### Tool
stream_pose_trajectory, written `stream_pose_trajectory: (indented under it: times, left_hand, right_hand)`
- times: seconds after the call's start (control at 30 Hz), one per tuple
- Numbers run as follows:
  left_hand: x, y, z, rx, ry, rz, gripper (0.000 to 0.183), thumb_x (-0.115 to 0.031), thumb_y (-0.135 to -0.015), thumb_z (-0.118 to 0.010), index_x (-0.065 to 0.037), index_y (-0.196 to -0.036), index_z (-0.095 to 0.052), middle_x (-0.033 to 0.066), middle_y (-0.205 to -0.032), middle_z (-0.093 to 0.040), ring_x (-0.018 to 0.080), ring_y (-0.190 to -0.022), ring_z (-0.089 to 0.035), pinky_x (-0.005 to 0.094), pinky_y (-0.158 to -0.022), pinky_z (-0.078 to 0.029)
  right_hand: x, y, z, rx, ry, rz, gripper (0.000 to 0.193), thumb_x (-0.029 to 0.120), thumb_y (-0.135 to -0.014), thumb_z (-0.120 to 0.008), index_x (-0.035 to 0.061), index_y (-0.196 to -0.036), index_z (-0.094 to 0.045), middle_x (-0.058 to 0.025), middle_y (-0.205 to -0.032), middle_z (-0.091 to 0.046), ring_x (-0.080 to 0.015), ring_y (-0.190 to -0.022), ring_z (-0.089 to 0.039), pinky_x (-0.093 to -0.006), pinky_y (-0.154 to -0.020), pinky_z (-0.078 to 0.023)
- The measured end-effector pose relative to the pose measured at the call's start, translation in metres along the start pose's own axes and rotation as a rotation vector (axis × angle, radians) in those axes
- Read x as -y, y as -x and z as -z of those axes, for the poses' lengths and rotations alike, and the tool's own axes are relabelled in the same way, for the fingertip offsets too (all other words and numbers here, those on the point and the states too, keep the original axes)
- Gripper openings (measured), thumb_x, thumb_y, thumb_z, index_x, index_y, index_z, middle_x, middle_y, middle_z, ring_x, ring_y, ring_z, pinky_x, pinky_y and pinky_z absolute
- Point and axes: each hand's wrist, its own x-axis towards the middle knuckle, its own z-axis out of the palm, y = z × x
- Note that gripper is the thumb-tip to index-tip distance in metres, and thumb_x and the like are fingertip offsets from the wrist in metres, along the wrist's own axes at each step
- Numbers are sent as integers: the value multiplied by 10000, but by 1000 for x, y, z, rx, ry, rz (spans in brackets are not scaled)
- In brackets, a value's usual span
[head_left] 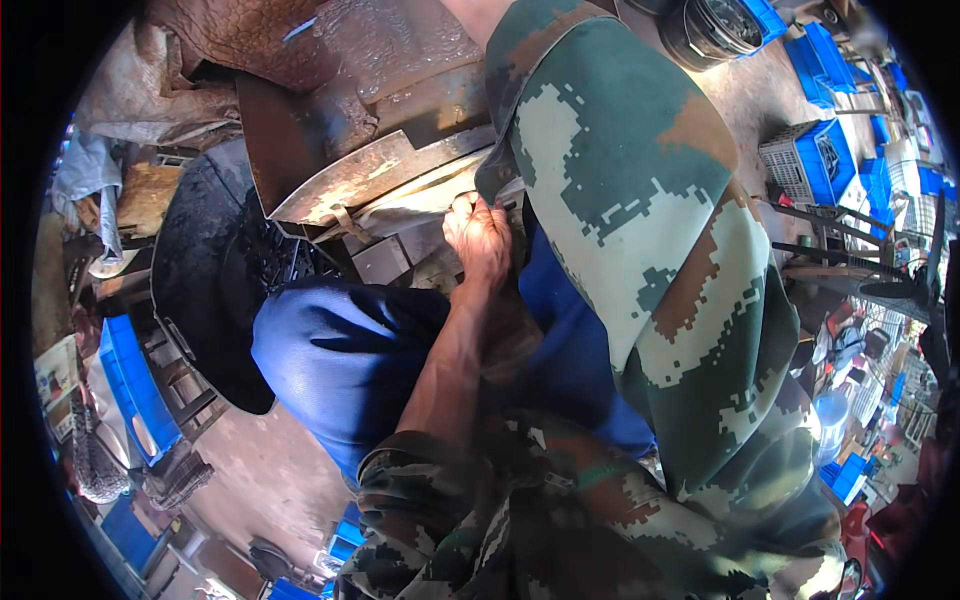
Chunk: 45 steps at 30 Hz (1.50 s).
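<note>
From the lower middle, my bare left forearm reaches up between my knees in blue trousers [345, 345]. My left hand [478, 238] is closed, fingers curled, close against the front of a worn metal housing [350, 190] with a pale folded strip [425, 205] along its lower edge. Whatever lies inside the fingers is hidden. My right arm, in a camouflage sleeve [640, 200], stretches far forward past the housing. Only a bit of skin of my right hand [475, 14] shows at the top edge; its fingers are cut off. Above the housing is a wet brown surface [390, 45].
A large black curved guard [200, 270] stands left of my knee. Blue crates [135, 390] lie on the left, others [825, 160] on the right. A round metal tub [710, 32] sits at upper right, and a dark fan [915, 285] at far right.
</note>
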Motion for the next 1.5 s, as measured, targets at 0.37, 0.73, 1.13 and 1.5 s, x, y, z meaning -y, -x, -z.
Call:
stream_pose_trajectory:
  times: [0.37, 0.73, 1.13, 1.5]
  left_hand:
    - [37, 0, -15, -113, 130, -45, 305, -207, -920, -592, -30, -1165, -643, 190, -1046, -608, 366, -944, -527, 427, -865, -434]
    - [16, 1, 14, 21, 408, -52, 264, -149, -947, -521, -8, -1099, -683, 138, -1013, -653, 255, -962, -605, 378, -872, -471]
    - [-192, 16, 129, -52, 588, -207, 258, -182, -1079, -452, -24, -1145, -645, 22, -865, -610, 87, -790, -532, 236, -724, -433]
    - [-257, -111, 224, -180, 389, -353, 226, -186, -957, -548, -13, -1029, -675, 22, -787, -588, 97, -711, -496, 274, -650, -411]
  right_hand:
    - [2, 3, 1, 26, -82, 13, 331, 199, -954, -653, 26, -1234, -617, -158, -917, -698, -267, -636, -695, -386, -525, -566]
    - [2, 0, -2, 51, -119, -9, 332, 186, -962, -641, 24, -1249, -605, -138, -883, -673, -249, -643, -675, -367, -511, -567]
    - [3, 3, 1, 28, -112, 22, 261, 193, -967, -641, 22, -1163, -612, -114, -834, -660, -227, -574, -636, -363, -469, -536]
    - [-4, -8, -4, 45, -14, -7, 277, 269, -937, -666, 30, -1073, -627, -47, -776, -601, -155, -651, -583, -334, -588, -530]
